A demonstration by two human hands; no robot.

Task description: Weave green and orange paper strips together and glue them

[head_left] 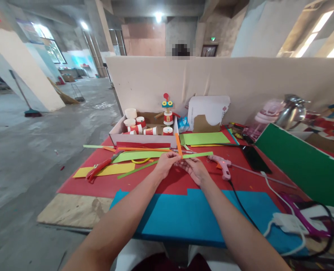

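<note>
Over the red sheet, my two hands meet at the crossing of two narrow paper strips. An orange strip points away from me, and a light green strip runs off to the right at about a right angle to it. My left hand pinches them where they join. My right hand has its fingers closed on the green strip from below; some fingertips are hidden. To the right lies a pink glue gun. Left of my hands, red-handled scissors lie across a yellow paper strip.
Behind my hands stands an open box with several paper cups and a cup figure on springs. Green paper sheets lie to its right. Further right are a phone, a green board and a power strip with cables.
</note>
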